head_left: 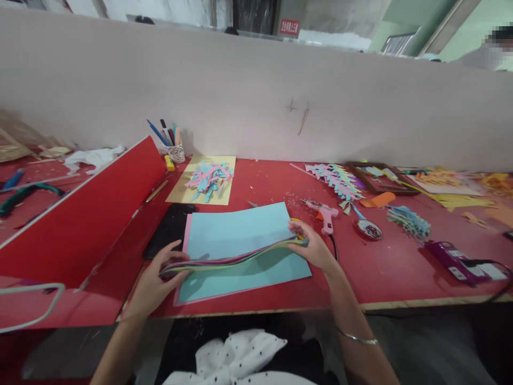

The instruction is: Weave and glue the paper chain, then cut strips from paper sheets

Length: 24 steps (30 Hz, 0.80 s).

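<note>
Both hands hold a thin stack of coloured paper sheets (236, 260), seen nearly edge-on and slightly bowed. My left hand (158, 272) pinches its left end between thumb and fingers. At the right end, my right hand (312, 247) grips the same stack, with something yellow showing by its fingers. Beneath the stack, a light blue sheet (240, 227) lies on the red table, with a pink edge showing under it. A black flat object (170, 227) lies to the left of the sheet, and a pink glue gun (326, 216) rests beyond my right hand.
A red upright panel (92, 214) stands at the left. Behind are a pen cup (175, 152) and cut paper strips (210, 179) on a yellow sheet. To the right lie a spoon-like item (366, 227), fringed paper (409, 220) and a purple power strip (457, 262) with a cord.
</note>
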### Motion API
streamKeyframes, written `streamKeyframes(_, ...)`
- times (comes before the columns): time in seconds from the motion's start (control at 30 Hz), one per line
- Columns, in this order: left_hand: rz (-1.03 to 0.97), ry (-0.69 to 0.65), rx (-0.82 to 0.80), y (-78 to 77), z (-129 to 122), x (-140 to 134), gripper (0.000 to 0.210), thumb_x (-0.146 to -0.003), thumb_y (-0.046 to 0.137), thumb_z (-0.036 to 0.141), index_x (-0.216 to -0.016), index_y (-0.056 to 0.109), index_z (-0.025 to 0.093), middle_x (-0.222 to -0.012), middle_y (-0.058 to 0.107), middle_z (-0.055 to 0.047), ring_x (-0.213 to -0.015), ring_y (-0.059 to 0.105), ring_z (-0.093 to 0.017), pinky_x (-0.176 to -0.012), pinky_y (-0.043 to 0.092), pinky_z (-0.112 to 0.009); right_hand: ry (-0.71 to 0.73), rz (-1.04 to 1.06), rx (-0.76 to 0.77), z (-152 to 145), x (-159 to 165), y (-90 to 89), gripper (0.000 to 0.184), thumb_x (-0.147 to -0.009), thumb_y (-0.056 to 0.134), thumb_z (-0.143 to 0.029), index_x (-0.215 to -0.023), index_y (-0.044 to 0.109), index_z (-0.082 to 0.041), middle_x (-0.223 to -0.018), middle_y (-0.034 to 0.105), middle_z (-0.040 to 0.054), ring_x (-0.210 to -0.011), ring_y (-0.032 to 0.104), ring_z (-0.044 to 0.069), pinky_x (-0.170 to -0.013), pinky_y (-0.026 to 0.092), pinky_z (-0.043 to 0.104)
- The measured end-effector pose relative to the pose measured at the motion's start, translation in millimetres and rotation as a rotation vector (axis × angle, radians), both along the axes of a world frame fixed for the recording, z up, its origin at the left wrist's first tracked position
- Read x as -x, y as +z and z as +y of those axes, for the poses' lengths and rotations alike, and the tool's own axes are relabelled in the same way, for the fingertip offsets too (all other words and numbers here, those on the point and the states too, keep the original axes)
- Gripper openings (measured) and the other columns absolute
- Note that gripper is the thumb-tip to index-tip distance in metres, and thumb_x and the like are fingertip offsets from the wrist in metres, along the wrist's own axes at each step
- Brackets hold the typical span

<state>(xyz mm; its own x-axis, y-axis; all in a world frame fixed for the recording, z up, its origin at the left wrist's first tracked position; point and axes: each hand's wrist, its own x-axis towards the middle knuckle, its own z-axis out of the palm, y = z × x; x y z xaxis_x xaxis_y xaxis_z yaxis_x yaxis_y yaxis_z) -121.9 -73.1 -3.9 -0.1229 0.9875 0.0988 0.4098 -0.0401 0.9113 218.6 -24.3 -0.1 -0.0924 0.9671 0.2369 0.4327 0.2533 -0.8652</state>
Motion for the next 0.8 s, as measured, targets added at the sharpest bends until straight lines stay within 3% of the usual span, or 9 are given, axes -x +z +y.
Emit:
streamKeyframes(0.13,-0.016,0.102,-0.062,-5.9,2,-4,0.058,-0.06,0.06,0.043,-0.11,0.043,0.019,-0.076,0.064,-0.001,-0.073,0.064,-0.019,-0.07,0.053,-0.032,-0.105,0.179,0.021,-3,5,-10.6,0.051,-0.062,0.065,-0.035,-0.109,0.047,-0.024,-0.101,0.058,0.0059,-0.098,0.056,0.019,-0.086,0.045,0.035)
streamKeyframes(0.43,-0.035,0.049,-0.067,-7.1,0,-4,0.061,-0.064,0.058,0.047,-0.115,0.041,0.02,-0.073,0.063,-0.001,-0.072,0.063,-0.017,-0.066,0.052,-0.027,-0.34,0.349,-0.02,-4,33,-5.5,0.032,-0.079,0.044,-0.048,-0.095,0.049,-0.021,-0.081,0.06,0.0049,-0.077,0.057,0.017,-0.071,0.046,0.032)
streamKeyframes(0.63,0.154,-0.103,0.009,-3.5,-2,-4,0.045,-0.061,0.056,0.059,-0.083,0.061,0.02,-0.077,0.069,-0.006,-0.074,0.065,-0.02,-0.064,0.053,-0.026,-0.307,0.266,0.027,-4,38,-6.6,0.031,-0.078,0.043,-0.05,-0.084,0.052,-0.02,-0.069,0.054,0.0021,-0.069,0.053,0.017,-0.066,0.044,0.03)
streamKeyframes(0.8,0.259,-0.098,-0.004,0.7,-2,-2,0.051,-0.061,0.052,0.064,-0.083,0.064,0.02,-0.085,0.071,-0.007,-0.079,0.066,-0.021,-0.061,0.053,-0.024,-0.367,0.291,0.005,-8,43,-9.3,0.027,-0.075,0.046,-0.046,-0.083,0.049,-0.02,-0.08,0.055,0.0045,-0.077,0.053,0.018,-0.07,0.044,0.031)
